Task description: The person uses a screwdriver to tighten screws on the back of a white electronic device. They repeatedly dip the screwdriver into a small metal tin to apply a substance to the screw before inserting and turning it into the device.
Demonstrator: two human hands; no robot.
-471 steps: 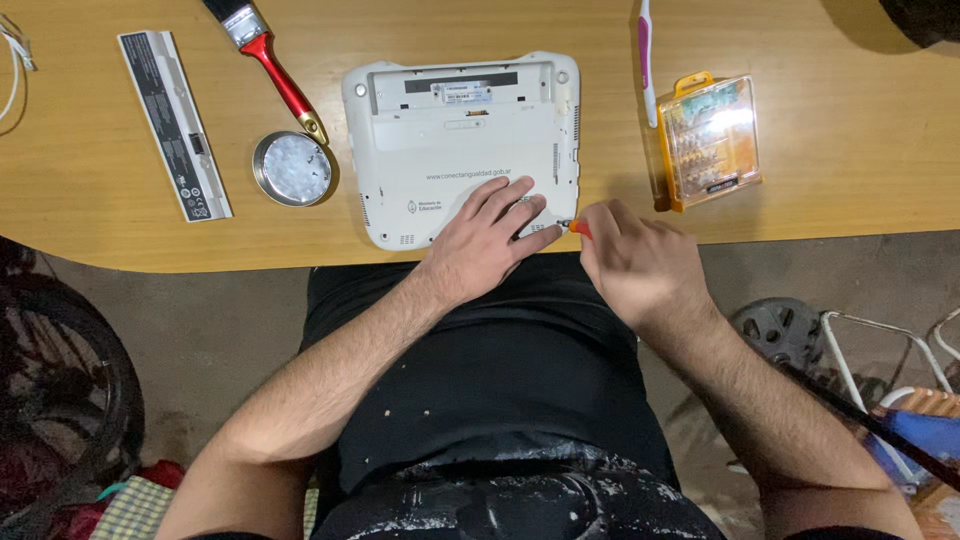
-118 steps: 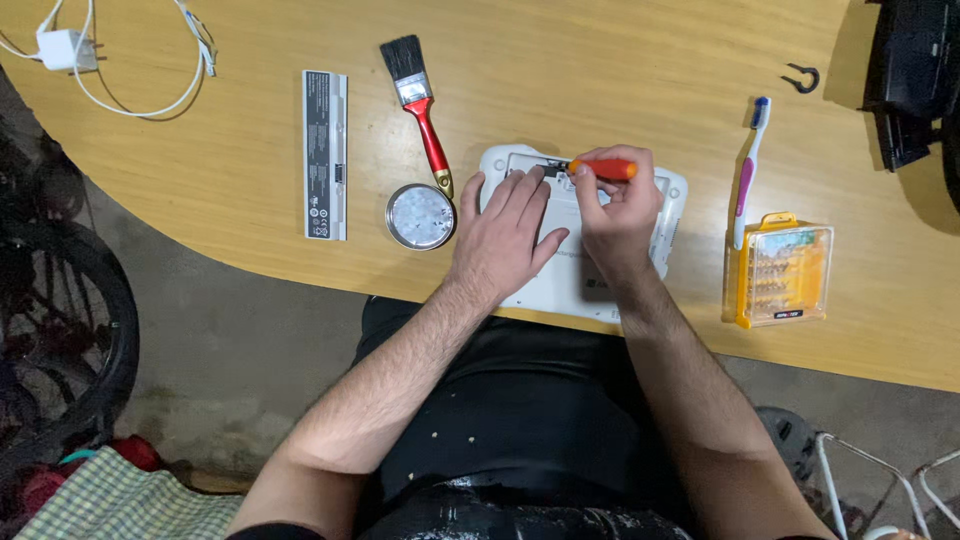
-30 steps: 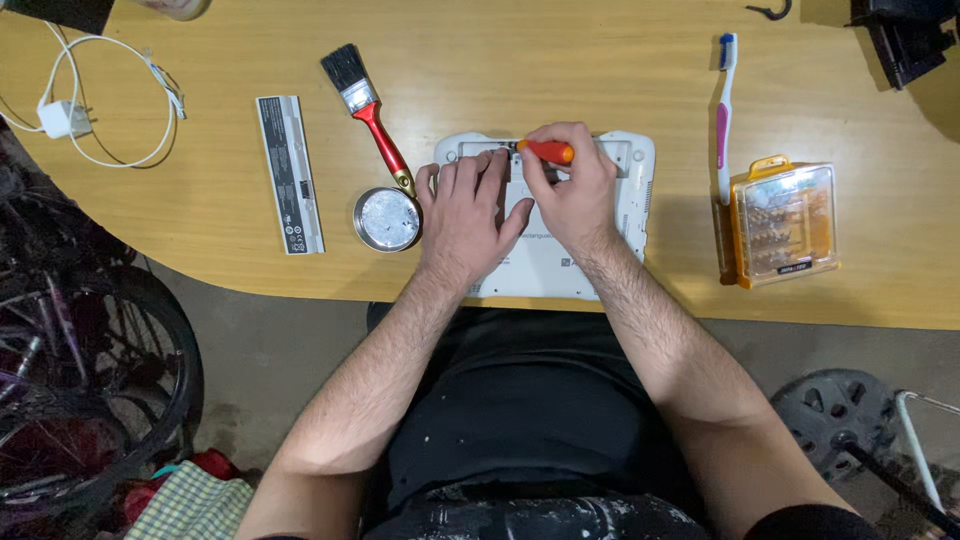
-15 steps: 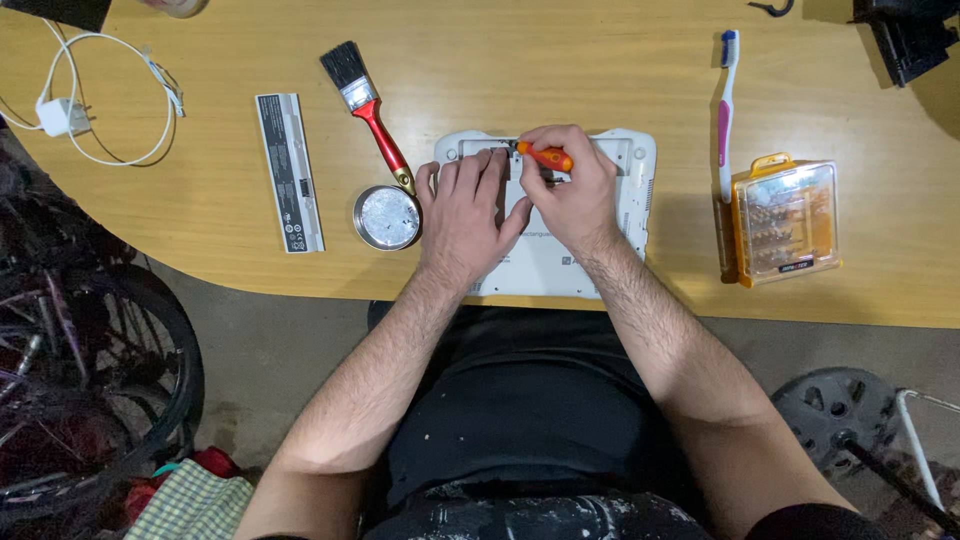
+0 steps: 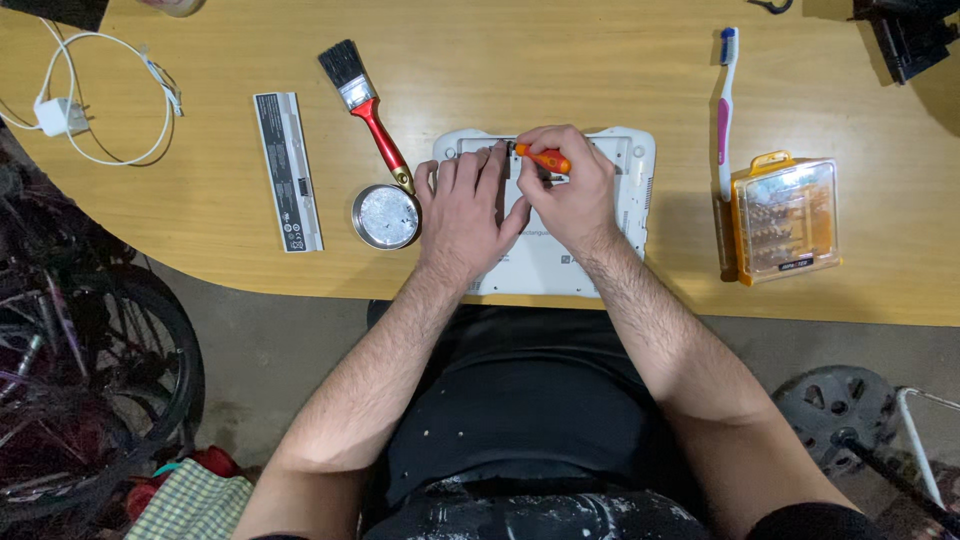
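A white laptop (image 5: 620,215) lies bottom-up on the table (image 5: 560,70), at its near edge, right in front of the person. The left hand (image 5: 462,205) rests flat on the casing, fingers spread and open, holding nothing; it seems to press the laptop down so it does not slide. The right hand (image 5: 565,190) is closed around an orange screwdriver (image 5: 542,158), held low and nearly level, its tip pointing left toward the far edge of the casing, just beside the left fingertips. Whether the tip sits in a screw cannot be told, as the fingers hide it.

Other things lie within arm's reach on either side. To the left, a round metal tin (image 5: 386,216) stands just beside the left hand, with a red-handled brush (image 5: 364,105) touching its rim. Farther left lies a long white battery (image 5: 287,170), and beyond it a white charger cable (image 5: 110,95). To the right, a toothbrush (image 5: 724,110) lies beside a clear orange bit case (image 5: 785,215).
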